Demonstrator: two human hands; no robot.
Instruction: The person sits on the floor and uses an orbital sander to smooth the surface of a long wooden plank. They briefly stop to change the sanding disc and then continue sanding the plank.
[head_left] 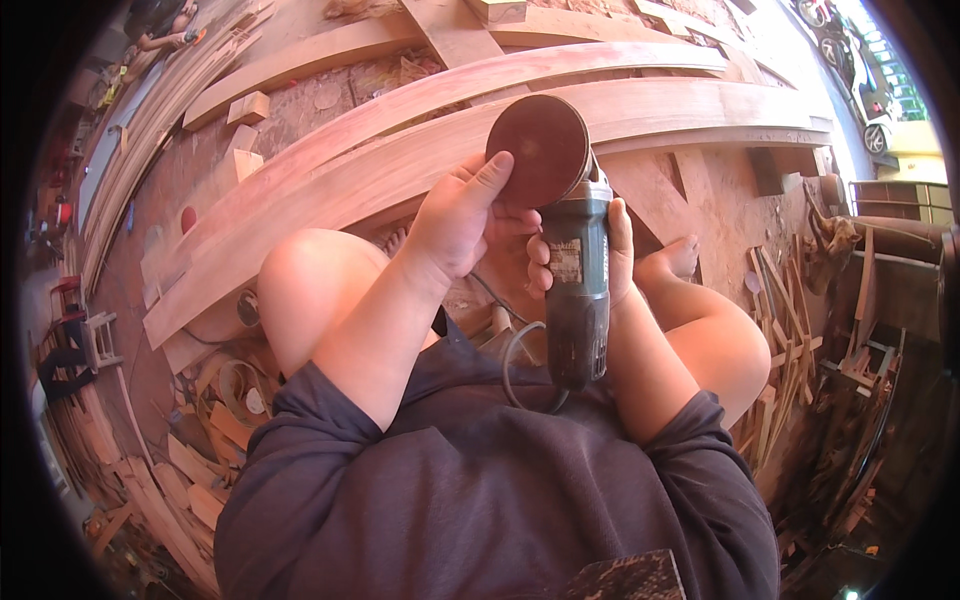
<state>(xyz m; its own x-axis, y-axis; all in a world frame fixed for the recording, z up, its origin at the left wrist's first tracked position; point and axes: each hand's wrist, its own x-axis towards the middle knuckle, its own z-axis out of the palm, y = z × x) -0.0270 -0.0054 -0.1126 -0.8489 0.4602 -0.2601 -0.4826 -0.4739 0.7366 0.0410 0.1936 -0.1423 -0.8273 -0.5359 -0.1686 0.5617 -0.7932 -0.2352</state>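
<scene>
I hold an angle grinder (578,300) upright in front of my chest, its disc end pointing away from me. My right hand (618,255) is wrapped round the dark green body, with fingertips showing on its left side. On the head of the tool sits a round brown sanding disc (540,150), its flat face turned toward me. My left hand (465,215) grips the disc's lower left edge, thumb on the face and fingers behind it. A grey cord (510,365) loops from the grinder's lower end.
Long curved planks (400,165) lie across the floor beyond my knees. Small wood blocks (248,108) are at the left, offcuts (200,465) at lower left, and thin sticks (785,330) at right. Another person's hand (180,38) shows at the far left.
</scene>
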